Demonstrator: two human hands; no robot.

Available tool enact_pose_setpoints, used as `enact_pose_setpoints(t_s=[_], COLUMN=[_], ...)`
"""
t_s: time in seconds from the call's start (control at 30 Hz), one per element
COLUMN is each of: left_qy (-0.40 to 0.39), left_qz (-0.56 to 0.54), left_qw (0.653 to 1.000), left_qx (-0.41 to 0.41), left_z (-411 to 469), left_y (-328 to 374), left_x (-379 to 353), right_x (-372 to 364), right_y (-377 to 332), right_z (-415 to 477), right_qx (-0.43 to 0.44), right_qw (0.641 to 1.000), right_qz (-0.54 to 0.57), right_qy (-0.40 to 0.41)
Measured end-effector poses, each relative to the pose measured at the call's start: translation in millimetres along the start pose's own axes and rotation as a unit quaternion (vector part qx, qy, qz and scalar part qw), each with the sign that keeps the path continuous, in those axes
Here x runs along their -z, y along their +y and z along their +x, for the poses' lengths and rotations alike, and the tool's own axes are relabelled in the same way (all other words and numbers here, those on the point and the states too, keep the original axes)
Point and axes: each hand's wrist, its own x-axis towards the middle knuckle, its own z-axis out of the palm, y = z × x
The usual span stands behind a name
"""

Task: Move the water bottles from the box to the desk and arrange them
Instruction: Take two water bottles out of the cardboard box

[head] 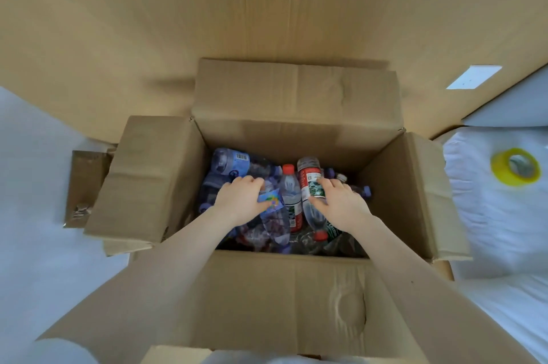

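Note:
An open cardboard box (296, 132) stands below me with its flaps spread. Several plastic water bottles lie jumbled inside, some with purple caps, some with red caps. My left hand (240, 200) curls round a blue-labelled bottle (271, 200) on the left of the pile. My right hand (341, 203) wraps a red-and-green-labelled bottle (310, 183) lying on the right. A red-capped clear bottle (289, 191) lies between my hands. A bottle with a barcode label (234, 160) rests at the box's far left.
A wooden surface (267, 8) stretches beyond the box. White bedding (489, 215) lies to the right with a yellow tape roll (516, 166) on it. A small white card (474, 76) lies at the upper right. The near flap (267, 289) hangs toward me.

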Motion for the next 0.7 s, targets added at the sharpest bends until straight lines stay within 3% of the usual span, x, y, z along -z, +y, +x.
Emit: enact_pose_setpoints(t_s=[0.27,0.5,0.7], left_qy=[-0.020,-0.053,-0.105], left_qz=[0.029,0.040,0.016], left_qw=[0.997,0.987,0.979], left_qx=[0.065,0.144,0.176], left_z=[16.2,13.5,11.2], left_y=[-7.2,-29.3,-48.0], left_x=[-13.9,-14.6,-19.8], right_x=[-17.9,-32.7,-54.9], right_y=[13.5,-33.0,-61.6], right_z=[30.1,53.2,73.2], right_qx=[-0.003,0.070,0.090], right_qw=[0.998,0.984,0.985], right_qz=[0.063,0.153,0.127], right_qy=[-0.029,-0.060,-0.070])
